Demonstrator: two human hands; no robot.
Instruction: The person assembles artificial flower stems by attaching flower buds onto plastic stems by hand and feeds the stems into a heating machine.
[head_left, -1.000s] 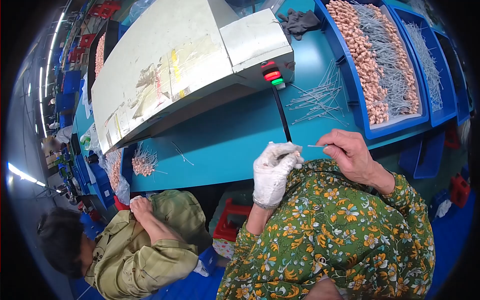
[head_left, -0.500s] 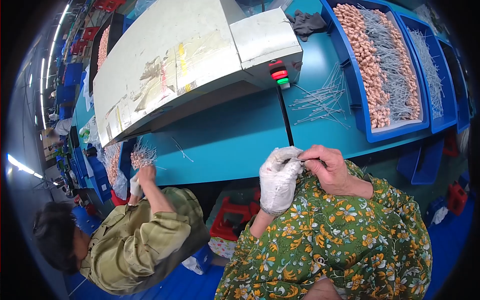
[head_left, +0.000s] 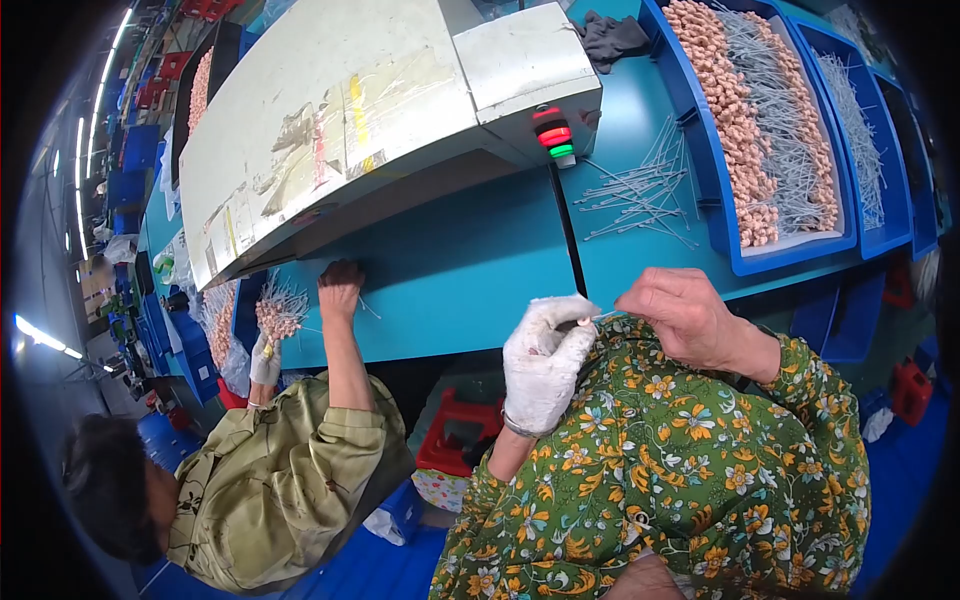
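Observation:
My left hand (head_left: 546, 368), in a white glove, is closed around a small pale pink piece (head_left: 586, 322) that shows at its fingertips. My bare right hand (head_left: 690, 318) pinches a thin grey wire-like stick (head_left: 608, 316). The stick spans the short gap between the two hands, and its left end reaches the pink piece; whether it goes inside cannot be made out. Both hands are above my lap, just off the table's front edge. Loose grey sticks (head_left: 640, 196) lie in a pile on the table beyond them.
A blue tray (head_left: 708, 198) at right holds pinkish-tipped sticks in rows; another blue tray (head_left: 872, 242) adjoins it. A large white machine housing (head_left: 390, 90) overhangs the teal table (head_left: 440, 270). A black pole (head_left: 566, 225) carries a red-green light. At left, a co-worker (head_left: 290, 480) holds a pink-tipped bunch (head_left: 280, 308).
My right hand has moved right, away from the left, and the pink piece and stick now show between them. The co-worker's bare hand has reached forward onto the table, away from the bunch.

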